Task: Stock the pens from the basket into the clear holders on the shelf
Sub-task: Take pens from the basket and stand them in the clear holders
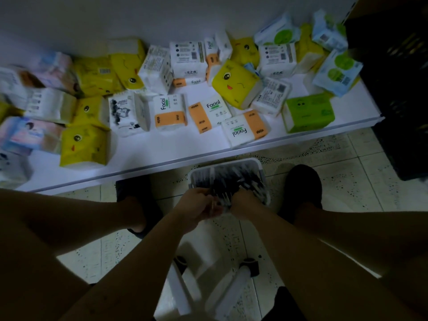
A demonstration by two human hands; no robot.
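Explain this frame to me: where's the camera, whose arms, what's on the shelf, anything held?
No machine here: a person wears one wide-angle camera on the head, looking down at their own arms. The left hand and right hand meet over a white basket of pens low in front of the white shelf; their fingers seem curled round a bunch of pens, though it is dim and blurred. The shelf carries loose tissue packs. A black crate stands at right. No clear holders show.

tissue packs [234,82]: jumbled, yellow, orange, green | black crate [398,89]: far right | white stool [234,290]: on speckled floor tiles [347,181]
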